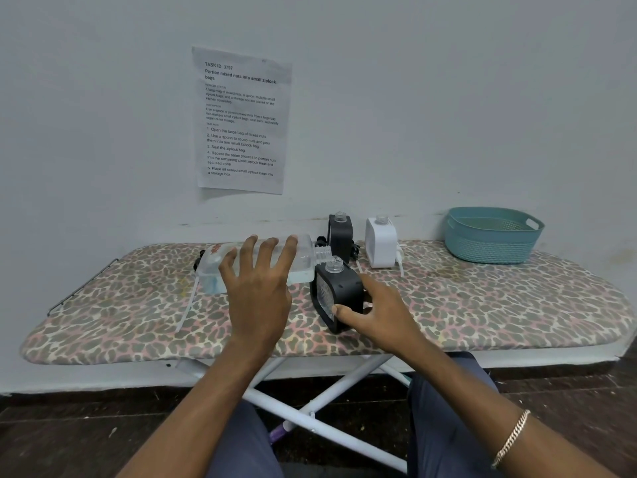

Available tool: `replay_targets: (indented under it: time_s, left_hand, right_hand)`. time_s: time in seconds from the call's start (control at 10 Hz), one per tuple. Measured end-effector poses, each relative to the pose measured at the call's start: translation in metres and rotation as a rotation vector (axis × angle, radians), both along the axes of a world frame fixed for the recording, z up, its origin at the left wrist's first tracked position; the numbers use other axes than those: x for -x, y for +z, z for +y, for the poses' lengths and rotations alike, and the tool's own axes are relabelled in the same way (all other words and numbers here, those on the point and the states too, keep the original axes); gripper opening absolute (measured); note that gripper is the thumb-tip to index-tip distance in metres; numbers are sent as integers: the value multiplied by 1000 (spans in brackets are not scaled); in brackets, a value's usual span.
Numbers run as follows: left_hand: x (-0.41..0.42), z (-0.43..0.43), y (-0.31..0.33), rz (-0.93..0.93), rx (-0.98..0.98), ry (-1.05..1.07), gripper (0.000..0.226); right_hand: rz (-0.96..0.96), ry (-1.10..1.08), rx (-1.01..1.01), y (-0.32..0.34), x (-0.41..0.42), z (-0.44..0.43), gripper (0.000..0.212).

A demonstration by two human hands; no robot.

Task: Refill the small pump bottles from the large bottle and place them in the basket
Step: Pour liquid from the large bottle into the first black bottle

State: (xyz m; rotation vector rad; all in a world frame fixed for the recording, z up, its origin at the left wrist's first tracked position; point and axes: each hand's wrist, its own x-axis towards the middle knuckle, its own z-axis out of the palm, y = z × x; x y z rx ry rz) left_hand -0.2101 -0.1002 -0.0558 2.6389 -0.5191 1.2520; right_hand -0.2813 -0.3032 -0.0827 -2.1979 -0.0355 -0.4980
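The large clear bottle (303,257) is tipped on its side above the ironing board (482,298), its open neck right over the mouth of a small black bottle (339,291). My left hand (258,288) wraps over the large bottle from the near side, fingers curled across its top. My right hand (375,312) grips the black bottle, thumb on its front face, tilting it slightly left. A second black bottle (340,232) and a white bottle (379,241) stand uncapped behind. The teal basket (489,236) sits at the far right.
Pump heads with tubes lie by the bottles: a white one (400,258) beside the white bottle and a black one (320,241) behind the large bottle's neck. A printed sheet (241,122) hangs on the wall. The board's white legs (310,408) cross between my knees.
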Motion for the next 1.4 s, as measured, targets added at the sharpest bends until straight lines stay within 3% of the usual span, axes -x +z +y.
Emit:
replay_targets:
  time_s: [1.4]
  left_hand:
    - [-1,0,0,-19,2,-1,82]
  right_hand:
    - [-9,16,-3,-1,-1,-1,35]
